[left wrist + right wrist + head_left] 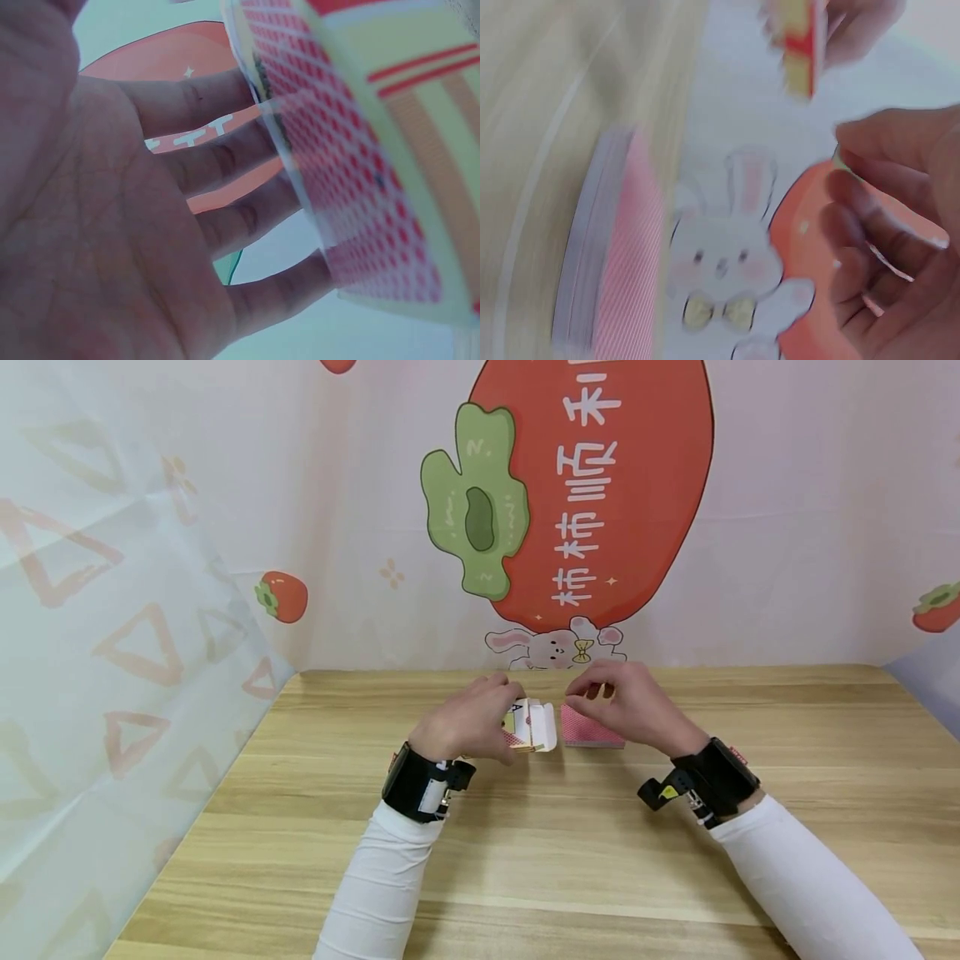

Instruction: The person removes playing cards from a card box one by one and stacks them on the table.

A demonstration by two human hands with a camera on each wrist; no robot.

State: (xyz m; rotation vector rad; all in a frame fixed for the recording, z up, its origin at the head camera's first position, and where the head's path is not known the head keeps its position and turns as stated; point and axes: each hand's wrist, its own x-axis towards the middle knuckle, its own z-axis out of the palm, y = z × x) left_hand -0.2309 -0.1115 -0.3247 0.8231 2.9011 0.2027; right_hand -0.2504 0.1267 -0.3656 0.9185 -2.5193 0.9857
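Note:
My left hand holds a playing card box above the table, with its white end flap standing open towards the right. In the left wrist view, the fingers reach along the red-and-white lattice side of the card box, and a yellow printed face shows beside it. A squared deck of playing cards with pink-red backs lies just right of the box. My right hand hovers over the deck's upper edge. Its fingers are curled and the thumb tip meets the index finger; no card shows between them in the right wrist view.
The wood-grain table stretches around both arms. A hanging cloth with a large persimmon print and a rabbit stands right behind the table's far edge. Another printed cloth borders the left side.

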